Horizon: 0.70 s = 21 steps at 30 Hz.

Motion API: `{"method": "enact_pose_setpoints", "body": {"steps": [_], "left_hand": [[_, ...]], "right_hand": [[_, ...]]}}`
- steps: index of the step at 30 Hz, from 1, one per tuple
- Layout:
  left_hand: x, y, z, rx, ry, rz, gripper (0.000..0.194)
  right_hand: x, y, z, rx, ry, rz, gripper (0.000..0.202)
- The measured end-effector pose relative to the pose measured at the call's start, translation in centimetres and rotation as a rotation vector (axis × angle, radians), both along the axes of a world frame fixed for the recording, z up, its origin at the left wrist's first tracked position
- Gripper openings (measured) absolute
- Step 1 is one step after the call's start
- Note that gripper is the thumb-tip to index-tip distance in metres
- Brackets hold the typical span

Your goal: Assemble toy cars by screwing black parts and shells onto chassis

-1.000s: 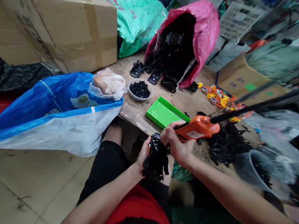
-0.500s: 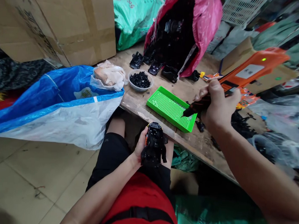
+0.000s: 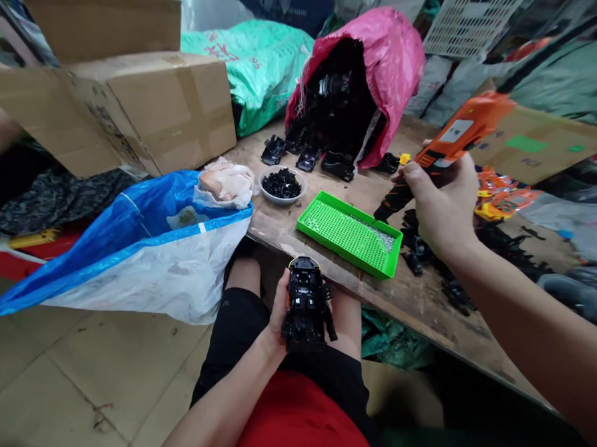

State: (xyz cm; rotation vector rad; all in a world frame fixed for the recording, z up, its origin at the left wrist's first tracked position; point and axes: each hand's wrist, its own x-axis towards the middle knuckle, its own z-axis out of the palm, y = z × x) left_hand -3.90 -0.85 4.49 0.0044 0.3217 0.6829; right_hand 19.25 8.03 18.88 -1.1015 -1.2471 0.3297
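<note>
My left hand (image 3: 276, 310) grips a toy car (image 3: 306, 305) above my lap. Its black underside faces up, with a little yellow and orange showing at the edge. An orange and black electric screwdriver (image 3: 456, 135) is wrapped in my right hand (image 3: 447, 208), its tip pointing down at the green perforated tray (image 3: 327, 242). Small silvery screws (image 3: 385, 239) lie along the tray's far right part, close to the tip. Whether the tip touches a screw I cannot tell.
Behind the tray stands a bowl of small black parts (image 3: 282, 184). A pink sack (image 3: 394, 62) with black car parts lies open at the back. On the left are a blue-and-white sack (image 3: 176, 264) and a cardboard box (image 3: 184, 111). Black pieces (image 3: 512, 251) lie at right.
The view has shifted, so the table scene sits lower. The screwdriver stands steeper, its tip now by the screws at the tray's far side. Both hands keep their holds.
</note>
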Motion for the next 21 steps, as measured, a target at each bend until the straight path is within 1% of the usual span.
{"method": "enact_pose_setpoints", "body": {"steps": [3, 6, 10, 14, 16, 18, 21], "left_hand": [[-0.3, -0.1, -0.1, 0.022, -0.057, -0.005, 0.065], [-0.5, -0.1, -0.1, 0.056, -0.084, 0.003, 0.068], [-0.8, 0.0, 0.2, 0.108, -0.085, 0.024, 0.069], [-1.0, 0.2, 0.5, 0.136, -0.055, 0.042, 0.068], [-1.0, 0.3, 0.6, 0.147, -0.034, 0.049, 0.068], [-1.0, 0.4, 0.8, 0.161, -0.015, 0.058, 0.067], [-1.1, 0.6, 1.0, 0.181, 0.007, 0.086, 0.068]], "right_hand": [[0.0, 0.3, 0.1, 0.032, -0.022, -0.018, 0.023], [0.0, 0.6, 0.1, 0.018, -0.011, -0.006, 0.021], [0.0, 0.9, -0.1, 0.031, 0.019, 0.026, 0.026], [0.3, 1.1, -0.5, 0.022, 0.002, -0.017, 0.029], [0.3, 1.2, -0.9, 0.008, -0.011, -0.044, 0.037], [0.2, 1.0, -1.2, -0.025, -0.027, -0.058, 0.049], [-0.5, -0.2, -1.9, -0.092, -0.107, -0.098, 0.067]]}}
